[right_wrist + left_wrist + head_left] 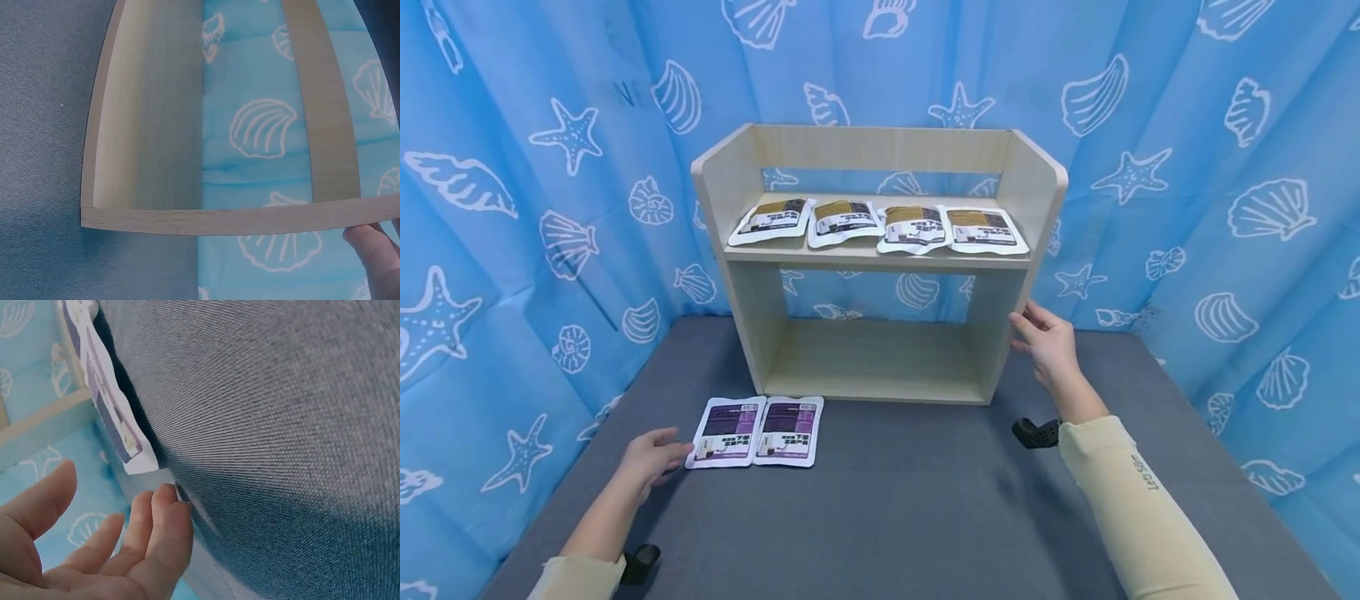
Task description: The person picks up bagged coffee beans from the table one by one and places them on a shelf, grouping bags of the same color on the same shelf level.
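Note:
Two flat white-edged pouches with purple printed fronts, the left pouch [726,432] and the right pouch [789,431], lie side by side on the grey table. My left hand [657,458] is at the outer edge of the left pouch, fingers loosely bent and apart from the thumb. In the left wrist view its fingertips [165,497] are just short of a pouch corner [142,464]. My right hand [1048,342] is at the right side panel of a pale wooden shelf [868,260], its fingertips touching the panel's outer side near the front edge.
On the upper board stand several pouches with gold and dark fronts, one being the leftmost pouch [772,221], leaning back in a row. The lower compartment [880,358] has an open back. Blue shell-patterned curtains [1195,167] hang behind and beside the grey table [910,508].

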A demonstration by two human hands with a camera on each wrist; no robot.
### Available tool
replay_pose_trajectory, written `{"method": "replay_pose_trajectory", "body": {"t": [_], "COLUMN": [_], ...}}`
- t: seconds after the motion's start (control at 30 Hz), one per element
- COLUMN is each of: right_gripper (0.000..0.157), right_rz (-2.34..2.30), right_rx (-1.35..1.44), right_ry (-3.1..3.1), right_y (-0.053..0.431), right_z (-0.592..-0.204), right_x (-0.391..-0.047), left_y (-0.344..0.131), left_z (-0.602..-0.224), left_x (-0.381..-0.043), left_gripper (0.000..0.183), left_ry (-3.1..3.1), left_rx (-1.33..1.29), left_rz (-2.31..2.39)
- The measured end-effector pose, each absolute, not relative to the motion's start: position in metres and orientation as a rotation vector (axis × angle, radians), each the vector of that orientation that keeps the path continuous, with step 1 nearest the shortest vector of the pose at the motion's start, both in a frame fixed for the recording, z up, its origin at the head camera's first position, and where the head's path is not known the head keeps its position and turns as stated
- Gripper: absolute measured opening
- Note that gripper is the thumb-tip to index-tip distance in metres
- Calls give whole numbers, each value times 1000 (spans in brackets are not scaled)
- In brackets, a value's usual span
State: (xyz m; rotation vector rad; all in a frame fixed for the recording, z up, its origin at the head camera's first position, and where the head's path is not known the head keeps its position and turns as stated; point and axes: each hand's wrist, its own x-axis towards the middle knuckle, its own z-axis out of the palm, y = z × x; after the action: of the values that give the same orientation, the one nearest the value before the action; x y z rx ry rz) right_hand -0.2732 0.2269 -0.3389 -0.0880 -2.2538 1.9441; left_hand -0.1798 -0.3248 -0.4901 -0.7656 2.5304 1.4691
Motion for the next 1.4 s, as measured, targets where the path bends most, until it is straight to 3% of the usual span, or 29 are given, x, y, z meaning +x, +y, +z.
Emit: {"method": "replay_pose_trajectory", "body": {"t": [0.3, 0.57, 1.07, 1.4], "right_gripper": [51, 51, 51, 53], "right_rz": [1927, 1936, 1935, 1947], "right_rx": [-82, -93, -102, -86], "right_ry": [-2258, -2255, -2254, -2277], "right_y": [227, 227, 227, 225], "right_z": [-339, -340, -341, -341], "right_x": [-273, -273, -272, -272], "left_y": [-296, -293, -284, -278], "left_z": [-450, -447, -439, -437], "left_x": [-170, -177, -165, -154], "left_gripper": [57, 55, 44, 48], "left_ry": [2409, 2320, 2050, 1978], "left_rx": [-912, -963, -815, -835], "left_rz": [1488, 1531, 1962, 2108]}}
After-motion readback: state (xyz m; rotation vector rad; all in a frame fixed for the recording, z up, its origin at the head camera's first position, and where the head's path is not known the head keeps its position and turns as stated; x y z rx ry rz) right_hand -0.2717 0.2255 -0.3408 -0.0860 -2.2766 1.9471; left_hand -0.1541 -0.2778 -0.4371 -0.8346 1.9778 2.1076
